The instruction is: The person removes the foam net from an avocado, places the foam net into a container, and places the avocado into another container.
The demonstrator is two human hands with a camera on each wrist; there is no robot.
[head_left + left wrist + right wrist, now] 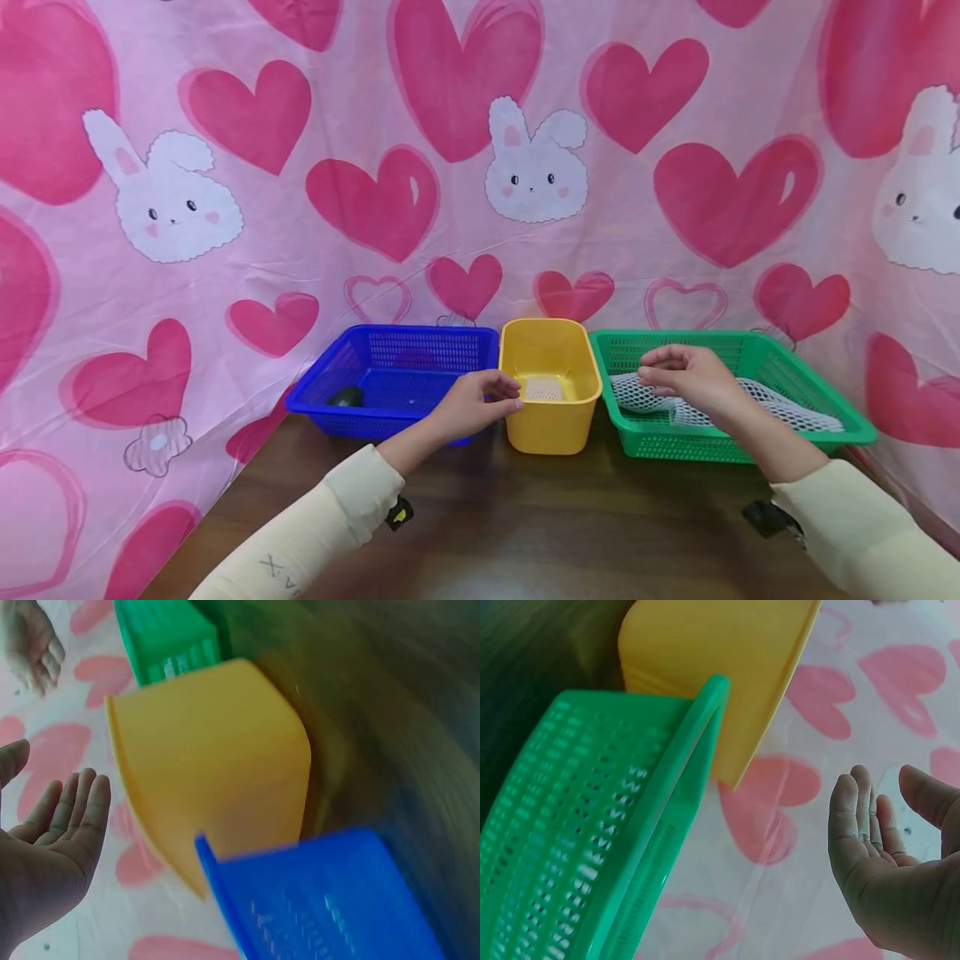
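In the head view my left hand (474, 404) hovers by the left rim of the yellow bin (555, 429), its fingers loosely bent and holding nothing. My right hand (693, 379) is over the green basket (675, 446), above white netting (787, 408) that lies inside; it too is empty. The left wrist view has my left hand (56, 862) with fingers spread from the thumb, beside the yellow bin (210, 757). In the right wrist view, thumb and fingers of my right hand (900, 877) stand apart, with the green basket (577, 825) to their left.
A blue basket (420, 333) stands left of the yellow bin, with a dark rounded object (346, 397) inside. A light-coloured patterned piece (543, 388) lies in the bin. The containers stand side by side on the brown wooden table (525, 525), before a pink heart-print cloth (465, 233).
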